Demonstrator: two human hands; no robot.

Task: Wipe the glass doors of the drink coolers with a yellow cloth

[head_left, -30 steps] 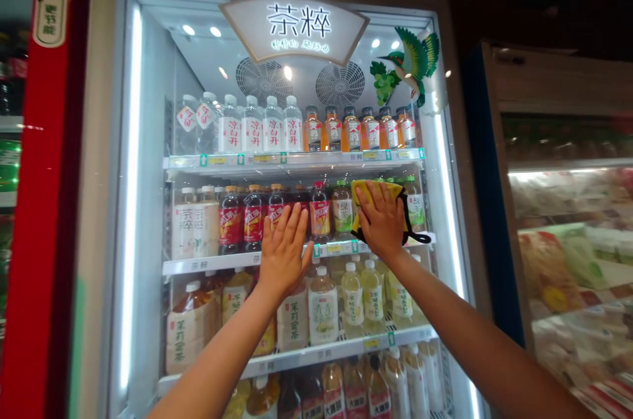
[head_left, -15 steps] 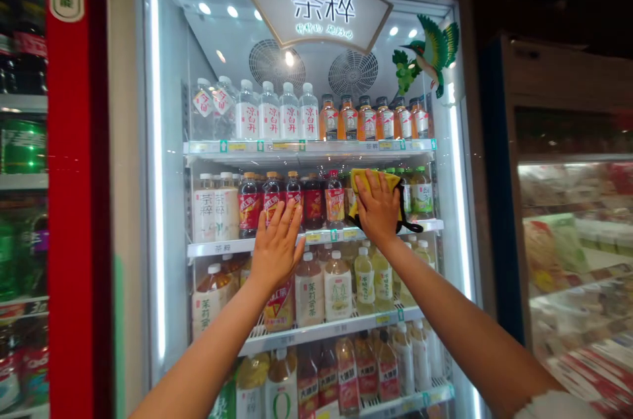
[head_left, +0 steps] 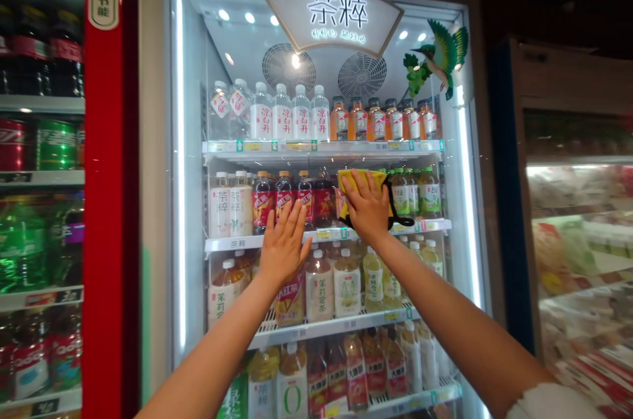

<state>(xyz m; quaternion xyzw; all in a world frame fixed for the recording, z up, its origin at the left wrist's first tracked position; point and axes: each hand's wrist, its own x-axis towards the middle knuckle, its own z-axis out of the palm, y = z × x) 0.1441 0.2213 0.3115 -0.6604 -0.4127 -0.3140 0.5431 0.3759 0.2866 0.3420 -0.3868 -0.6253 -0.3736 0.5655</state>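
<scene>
A tall drinks cooler with a glass front stands ahead, its lit shelves full of bottles. My left hand lies flat against the glass, fingers spread, over the second shelf's dark red-labelled bottles. It holds nothing. To its right, my right hand presses a yellow cloth with black edging to the glass at the height of the same shelf. A black loop of the cloth hangs out to the right, in front of green-capped bottles.
A lit fan-shaped sign and a bird sticker are near the cooler's top. On the left, beyond a red post, is another drinks shelf. A second display case stands at the right.
The cooler has shifted right in view. My right hand and the cloth have moved left across the glass, uncovering green-capped bottles. My left hand stays over nearly the same spot.
</scene>
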